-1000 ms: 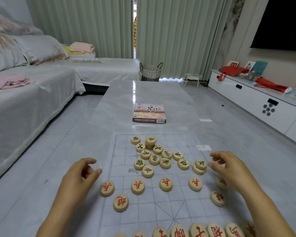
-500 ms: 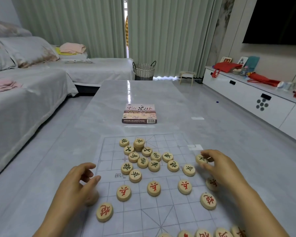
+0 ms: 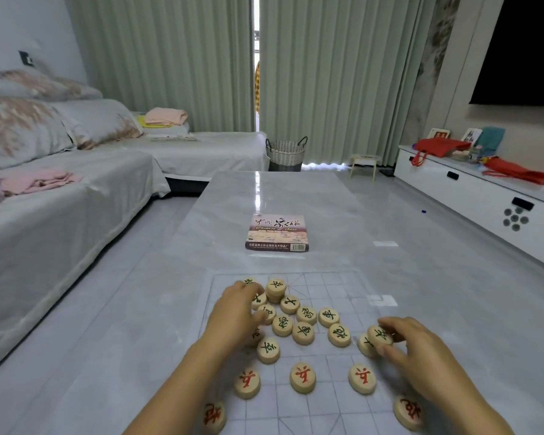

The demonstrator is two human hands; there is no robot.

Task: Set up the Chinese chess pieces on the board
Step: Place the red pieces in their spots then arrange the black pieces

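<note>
A clear gridded board (image 3: 327,287) lies on the marble table. Green-lettered wooden pieces (image 3: 305,315) are bunched on its far half. Three red-lettered pieces (image 3: 302,377) stand in a row nearer me, and two more red ones (image 3: 408,412) sit at the lower corners. My left hand (image 3: 233,315) reaches over the left side of the green bunch, forefinger and thumb curled either side of a green piece (image 3: 259,299). My right hand (image 3: 421,356) pinches another green piece (image 3: 380,335), which lies partly on top of a second one (image 3: 365,345).
The chess box (image 3: 277,233) lies on the table beyond the board. A grey sofa (image 3: 60,215) runs along the left, and a white low cabinet (image 3: 484,196) stands at the right. A woven basket (image 3: 285,153) sits past the table's far end.
My left hand has moved forward from the red pieces at the near left to the green bunch. My right hand now has its fingers round a green piece at the right. The view tilted up.
</note>
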